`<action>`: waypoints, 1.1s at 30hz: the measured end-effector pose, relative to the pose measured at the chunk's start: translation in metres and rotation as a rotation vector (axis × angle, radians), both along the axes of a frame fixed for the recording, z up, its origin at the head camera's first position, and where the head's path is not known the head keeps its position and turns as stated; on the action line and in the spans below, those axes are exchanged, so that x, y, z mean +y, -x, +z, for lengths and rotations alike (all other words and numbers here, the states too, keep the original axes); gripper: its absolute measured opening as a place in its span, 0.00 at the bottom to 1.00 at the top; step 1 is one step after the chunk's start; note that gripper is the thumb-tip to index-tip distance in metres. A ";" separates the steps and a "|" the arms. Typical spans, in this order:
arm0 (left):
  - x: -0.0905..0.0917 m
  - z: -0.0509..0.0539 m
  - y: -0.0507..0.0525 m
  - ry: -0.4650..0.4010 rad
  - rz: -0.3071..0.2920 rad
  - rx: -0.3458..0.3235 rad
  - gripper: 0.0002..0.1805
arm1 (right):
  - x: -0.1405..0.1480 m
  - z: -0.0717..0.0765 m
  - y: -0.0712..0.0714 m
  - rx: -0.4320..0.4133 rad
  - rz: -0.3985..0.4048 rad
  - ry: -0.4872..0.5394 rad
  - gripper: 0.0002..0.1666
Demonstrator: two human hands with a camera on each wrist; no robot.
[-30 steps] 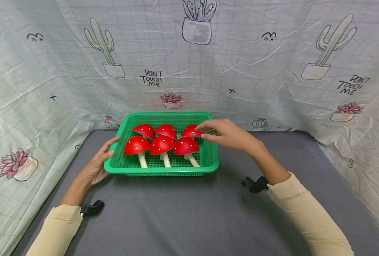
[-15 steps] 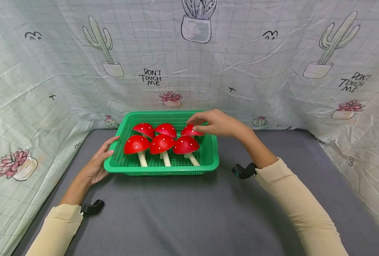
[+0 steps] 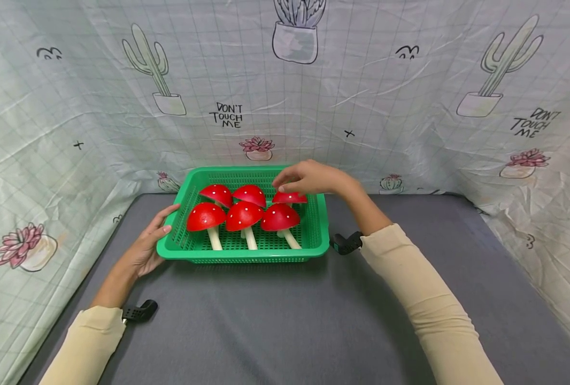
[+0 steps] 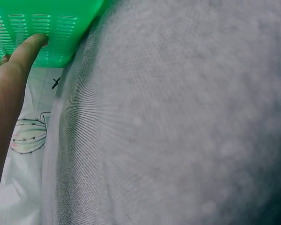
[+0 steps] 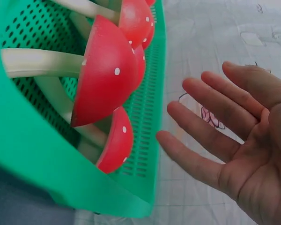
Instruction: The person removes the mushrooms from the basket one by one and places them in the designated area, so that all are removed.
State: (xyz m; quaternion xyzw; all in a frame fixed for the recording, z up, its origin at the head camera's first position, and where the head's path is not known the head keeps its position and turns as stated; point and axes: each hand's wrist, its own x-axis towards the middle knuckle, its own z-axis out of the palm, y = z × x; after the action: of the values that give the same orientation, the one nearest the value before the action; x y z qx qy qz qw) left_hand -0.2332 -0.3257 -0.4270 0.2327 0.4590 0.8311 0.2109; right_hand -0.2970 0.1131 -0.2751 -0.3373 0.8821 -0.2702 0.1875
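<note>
Several toy mushrooms with white-dotted red caps lie in two rows in a green basket (image 3: 244,255). The left hand (image 3: 146,247) rests against the basket's left side, thumb near the rim; in the left wrist view its fingers (image 4: 35,42) touch the slotted wall (image 4: 61,28). Above the back right mushroom (image 3: 290,198) hovers the right hand (image 3: 311,177), palm down in the head view. Its fingers are spread and hold nothing in the right wrist view, where the hand (image 5: 243,140) is apart from the nearest cap (image 5: 107,75) and from the basket rim.
A grey cloth (image 3: 266,321) covers the table. Behind and at both sides hangs a pale patterned curtain (image 3: 352,96), close to the basket's back edge. Each wrist carries a black device, the left one (image 3: 140,311) low above the cloth.
The right hand has moved left and slightly back, from the basket's right rim to above the back right mushroom. The left hand, basket and mushrooms look unmoved.
</note>
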 end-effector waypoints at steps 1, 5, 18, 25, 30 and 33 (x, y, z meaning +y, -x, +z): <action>0.000 0.000 0.000 0.002 0.000 0.003 0.29 | -0.001 -0.002 0.002 -0.006 -0.004 -0.005 0.19; -0.002 0.000 0.000 0.001 0.000 0.011 0.30 | -0.003 -0.007 0.006 -0.084 -0.023 -0.003 0.18; -0.005 -0.001 0.000 -0.010 -0.012 0.007 0.30 | -0.018 -0.020 0.022 -0.385 -0.086 -0.130 0.27; -0.004 -0.002 0.000 -0.022 -0.027 0.004 0.29 | -0.033 -0.018 0.023 -0.459 -0.134 -0.244 0.37; -0.001 -0.001 0.001 0.009 -0.005 0.000 0.29 | -0.041 -0.012 0.019 -0.550 -0.214 -0.331 0.41; -0.001 0.000 0.000 0.020 0.004 -0.001 0.29 | -0.045 -0.011 0.018 -0.582 -0.232 -0.395 0.44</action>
State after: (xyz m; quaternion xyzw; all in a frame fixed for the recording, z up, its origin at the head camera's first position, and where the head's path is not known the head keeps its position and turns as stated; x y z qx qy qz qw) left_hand -0.2330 -0.3266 -0.4273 0.2290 0.4678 0.8269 0.2118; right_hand -0.3149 0.0679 -0.2858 -0.1015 0.8592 -0.1989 0.4603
